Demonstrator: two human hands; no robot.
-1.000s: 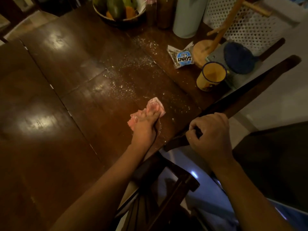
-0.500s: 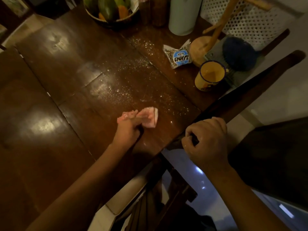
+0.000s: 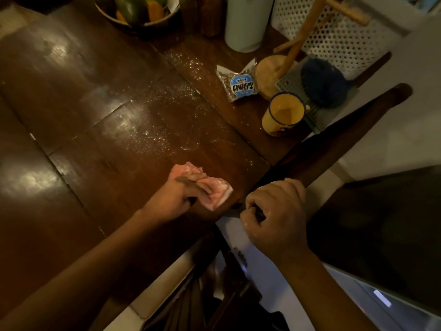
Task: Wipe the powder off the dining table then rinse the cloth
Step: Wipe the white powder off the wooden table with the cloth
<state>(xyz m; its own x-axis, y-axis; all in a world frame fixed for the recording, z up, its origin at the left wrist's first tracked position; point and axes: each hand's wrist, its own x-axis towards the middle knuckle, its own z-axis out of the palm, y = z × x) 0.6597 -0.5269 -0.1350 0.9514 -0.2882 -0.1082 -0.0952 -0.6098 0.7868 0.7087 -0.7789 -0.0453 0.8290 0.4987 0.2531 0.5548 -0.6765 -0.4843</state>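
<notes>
I see a crumpled pink cloth [image 3: 216, 191] bunched on the dark, glossy wooden dining table [image 3: 71, 111] near its close edge, gripped and pressed down by my left hand [image 3: 175, 199]. White powder [image 3: 164, 120] lies scattered in a speckled band beyond the cloth, running toward the table's far side.

Bare left hand [image 3: 172, 199] and right hand [image 3: 278, 220], bare forearms [image 3: 95, 266]
</notes>
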